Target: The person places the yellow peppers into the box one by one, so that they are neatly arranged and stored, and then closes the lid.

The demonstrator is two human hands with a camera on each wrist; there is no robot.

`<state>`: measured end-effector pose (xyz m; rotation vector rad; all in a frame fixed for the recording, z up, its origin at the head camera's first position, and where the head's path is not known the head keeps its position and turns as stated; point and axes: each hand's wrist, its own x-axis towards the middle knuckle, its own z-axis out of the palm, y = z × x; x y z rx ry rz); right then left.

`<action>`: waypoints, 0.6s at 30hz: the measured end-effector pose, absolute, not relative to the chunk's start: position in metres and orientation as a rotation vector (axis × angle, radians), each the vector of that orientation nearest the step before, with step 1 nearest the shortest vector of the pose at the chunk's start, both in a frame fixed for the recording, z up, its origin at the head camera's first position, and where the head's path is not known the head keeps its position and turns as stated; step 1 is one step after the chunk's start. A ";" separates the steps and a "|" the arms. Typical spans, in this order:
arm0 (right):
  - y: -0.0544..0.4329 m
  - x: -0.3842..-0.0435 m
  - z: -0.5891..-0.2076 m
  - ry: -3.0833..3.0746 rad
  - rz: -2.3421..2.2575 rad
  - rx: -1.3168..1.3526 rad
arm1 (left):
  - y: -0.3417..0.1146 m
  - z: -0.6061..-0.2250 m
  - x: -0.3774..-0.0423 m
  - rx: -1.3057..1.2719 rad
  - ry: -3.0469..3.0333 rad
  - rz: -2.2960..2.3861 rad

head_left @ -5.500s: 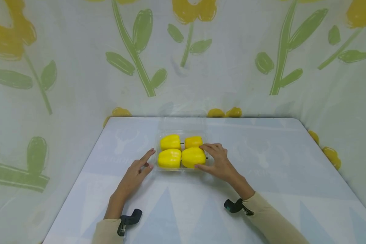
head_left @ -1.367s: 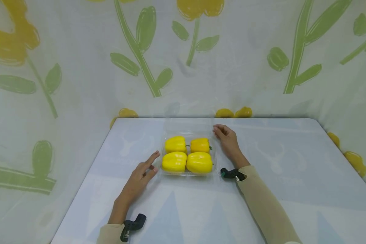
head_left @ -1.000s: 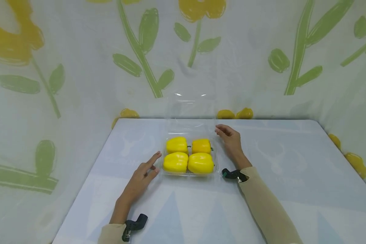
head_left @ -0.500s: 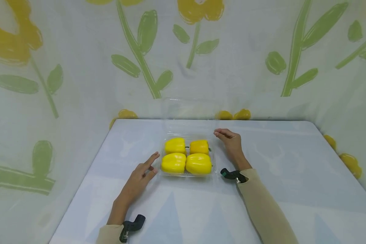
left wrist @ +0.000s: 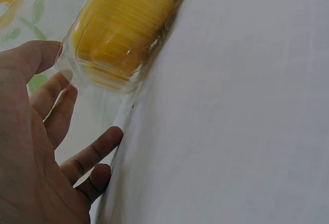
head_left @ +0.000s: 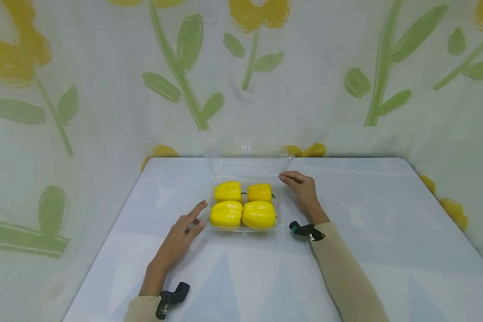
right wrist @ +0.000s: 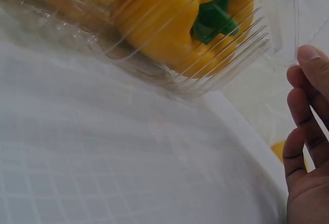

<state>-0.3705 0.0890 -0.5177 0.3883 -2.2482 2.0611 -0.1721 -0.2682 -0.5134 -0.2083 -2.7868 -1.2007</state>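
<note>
Several yellow bell peppers (head_left: 259, 214) lie in two rows in a clear plastic clamshell container (head_left: 241, 229). Its hinged lid (head_left: 245, 168) stands raised at the back, its upper part looking wider than its base. My right hand (head_left: 303, 190) pinches the lid's right edge near the hinge between thumb and forefinger, and the right wrist view shows that edge at the fingertips. At the container's left side, my left hand (head_left: 179, 235) touches the wall with thumb and forefinger, the other fingers (left wrist: 95, 154) spread loosely. A pepper with a green stem (right wrist: 216, 21) shows through the ribbed plastic.
The container sits on a pale table (head_left: 366, 214) with blue triangle prints. A flower-print curtain (head_left: 314, 89) hangs right behind the table's back edge and along both sides. Black wrist mounts (head_left: 173, 297) are strapped over the beige sleeves.
Earlier my right hand was on the front right pepper; then it moved to the lid. The lid has swung up from lying back and now tips forward. My left hand stays put.
</note>
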 end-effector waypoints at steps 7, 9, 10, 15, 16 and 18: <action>0.092 -0.367 -0.518 -2.236 2.035 0.433 | -0.269 -0.513 -0.174 -0.224 -2.784 -1.198; 0.092 -0.367 -0.518 -2.224 2.046 0.444 | -0.269 -0.513 -0.174 -0.227 -2.780 -1.203; 0.092 -0.367 -0.518 -2.221 2.054 0.452 | -0.268 -0.512 -0.174 -0.225 -2.778 -1.209; 0.093 -0.366 -0.520 -2.259 2.057 0.425 | -0.267 -0.512 -0.172 -0.216 -2.776 -1.220; 0.094 -0.366 -0.521 -2.268 2.052 0.418 | -0.267 -0.512 -0.172 -0.215 -2.777 -1.220; 0.095 -0.364 -0.521 -2.279 2.039 0.403 | -0.266 -0.512 -0.172 -0.218 -2.778 -1.216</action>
